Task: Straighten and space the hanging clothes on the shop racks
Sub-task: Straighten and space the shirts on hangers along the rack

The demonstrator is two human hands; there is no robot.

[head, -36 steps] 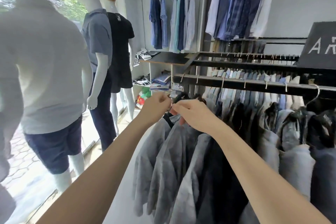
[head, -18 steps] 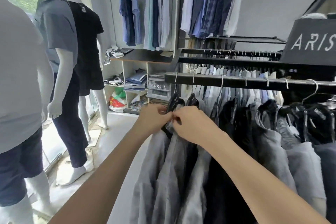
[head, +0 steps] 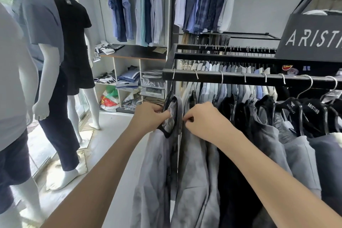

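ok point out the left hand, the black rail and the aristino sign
left hand (head: 149, 116), head view, back of the hand
black rail (head: 233, 77), head view, bare front face
aristino sign (head: 312, 41), head view, lettered face

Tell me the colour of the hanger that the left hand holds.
Black; the head view shows the hanger in the left hand best.

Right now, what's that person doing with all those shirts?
Someone is tidying clothes in a shop. Their left hand grips the collar of the first grey shirt at the end of the black rail, and their right hand pinches the collar of the next grey shirt. There is a narrow gap between the two. More dark and grey tops hang along the rail to the right, and mannequins stand on the left.
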